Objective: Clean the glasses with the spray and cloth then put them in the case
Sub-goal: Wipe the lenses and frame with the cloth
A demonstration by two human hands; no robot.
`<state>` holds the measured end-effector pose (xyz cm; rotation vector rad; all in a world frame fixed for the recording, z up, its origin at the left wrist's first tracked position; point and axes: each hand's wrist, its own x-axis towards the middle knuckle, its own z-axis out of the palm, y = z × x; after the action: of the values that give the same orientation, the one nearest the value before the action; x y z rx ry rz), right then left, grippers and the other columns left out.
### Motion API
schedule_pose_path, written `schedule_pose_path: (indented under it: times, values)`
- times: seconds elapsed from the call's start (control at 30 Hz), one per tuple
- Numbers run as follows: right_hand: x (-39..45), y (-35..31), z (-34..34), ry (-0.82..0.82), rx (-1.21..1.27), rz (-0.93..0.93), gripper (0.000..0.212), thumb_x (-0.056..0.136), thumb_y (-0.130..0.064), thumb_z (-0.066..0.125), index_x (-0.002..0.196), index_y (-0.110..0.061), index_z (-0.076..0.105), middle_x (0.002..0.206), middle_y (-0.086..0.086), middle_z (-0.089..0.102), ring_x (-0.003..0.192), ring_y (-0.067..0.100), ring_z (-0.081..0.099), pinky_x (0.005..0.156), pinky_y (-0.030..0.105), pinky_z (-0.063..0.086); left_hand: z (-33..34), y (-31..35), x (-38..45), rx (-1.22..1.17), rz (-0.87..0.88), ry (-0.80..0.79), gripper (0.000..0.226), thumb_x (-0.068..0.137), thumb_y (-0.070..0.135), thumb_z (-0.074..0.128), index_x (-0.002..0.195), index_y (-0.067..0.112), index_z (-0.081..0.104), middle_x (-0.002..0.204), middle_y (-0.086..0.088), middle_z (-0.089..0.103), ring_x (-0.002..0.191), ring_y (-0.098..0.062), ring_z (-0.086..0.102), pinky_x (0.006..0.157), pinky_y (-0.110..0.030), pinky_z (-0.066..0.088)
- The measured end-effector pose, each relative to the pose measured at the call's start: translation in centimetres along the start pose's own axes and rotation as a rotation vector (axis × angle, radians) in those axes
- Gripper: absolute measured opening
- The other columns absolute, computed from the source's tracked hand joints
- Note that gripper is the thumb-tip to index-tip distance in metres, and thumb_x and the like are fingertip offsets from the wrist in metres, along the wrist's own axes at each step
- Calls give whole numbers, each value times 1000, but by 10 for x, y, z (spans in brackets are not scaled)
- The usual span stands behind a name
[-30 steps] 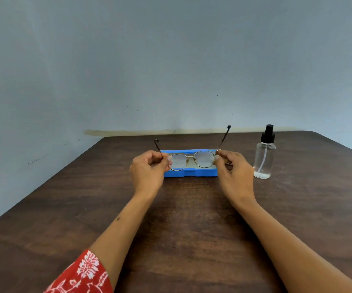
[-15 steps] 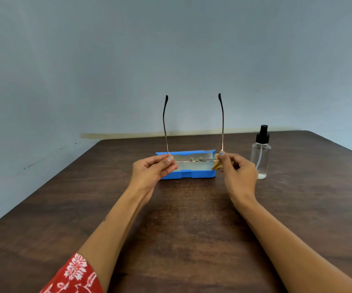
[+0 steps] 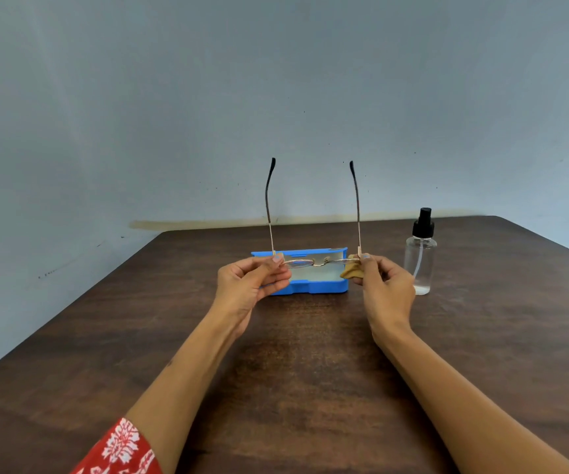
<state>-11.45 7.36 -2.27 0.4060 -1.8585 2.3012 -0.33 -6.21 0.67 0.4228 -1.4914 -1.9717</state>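
Glasses (image 3: 315, 261) hang in the air above the open blue case (image 3: 310, 287), lenses lying flat and seen edge-on, both temples standing straight up; the left hand (image 3: 252, 285) pinches the frame at its left hinge, thumb and fingers curled round it; the right hand (image 3: 384, 285) pinches the right hinge, with a tan cloth (image 3: 351, 271) bunched under the same fingers and touching the lens on that side. The spray (image 3: 420, 254) stands upright on the desk (image 3: 310, 371) just right of the right hand, untouched, only a little liquid showing at its bottom.

Judging by this, wiping is not finished and the case waits for the folded frame. The risks lie in the grip: thin metal held only at two hinges could twist or bend if the hands pull unevenly; a slip would drop the frame onto the hard rim of the case. Fingertips near the lenses may smear them; whether they touch glass cannot be told. The right elbow or wrist, swinging toward the spray, could knock it over, since it stands so near.
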Motion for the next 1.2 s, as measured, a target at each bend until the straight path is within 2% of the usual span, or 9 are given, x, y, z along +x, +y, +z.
schedule_pose_path:
  times: [0.07,0.13,0.2,0.27,0.47,0.67,0.83,1.07,1.2]
  values:
    - [-2,1,1,-8,-26,-12,30,87,-11,58,66,-30,67,60,-14,68,69,14,62,78,39,55,1,1,1,-28,28,45,11,83,8,64,84,-2,68,71,-12,71,68,-19,71,69,-30,60]
    - [-4,0,0,-19,-94,-65,21,84,-5,59,78,-22,69,57,-15,65,64,2,59,71,24,53,3,4,1,-74,48,87,12,85,9,63,82,-2,67,66,-10,70,64,-17,70,67,-28,60]
    - [-7,-5,0,-15,-159,-180,14,83,-1,60,86,-13,66,65,-13,64,61,-5,57,62,6,43,5,6,1,-101,55,110,12,85,10,64,80,-1,67,65,-9,70,63,-17,70,66,-27,60]
    - [-10,-10,1,9,-193,-338,16,82,0,62,88,-14,57,75,-8,63,65,-4,57,60,2,39,7,7,0,-102,57,118,12,85,10,64,80,0,67,65,-10,70,63,-18,70,65,-27,60]
    - [-17,-15,13,-4,-342,-863,23,80,2,59,101,-3,55,94,11,56,85,14,52,78,14,41,13,6,-4,-75,56,146,12,84,13,66,80,1,69,68,-12,70,65,-20,71,62,-26,60]
    - [-18,-16,18,10,-434,-1083,21,75,1,57,94,-8,54,92,14,56,90,19,49,77,28,45,16,7,-7,-70,38,155,13,84,12,66,76,2,68,65,-12,69,63,-20,70,62,-27,60]
    - [-19,-12,21,-82,-526,-1114,25,77,3,58,100,-2,62,97,15,61,91,21,53,77,24,45,24,5,-16,-43,9,72,13,83,12,67,81,0,69,70,-14,70,66,-22,70,65,-29,60]
    - [-24,-12,22,-186,-549,-1189,27,89,-5,48,105,0,68,105,14,65,99,23,56,85,28,48,22,9,-16,-57,23,106,12,86,9,64,78,1,68,67,-14,68,59,-21,69,60,-27,60]
    - [-24,-8,21,-291,-576,-1206,25,84,-2,52,102,1,70,104,11,66,99,19,56,85,30,49,20,11,-14,-46,47,137,12,84,9,65,75,2,67,62,-12,68,57,-20,68,56,-26,59]
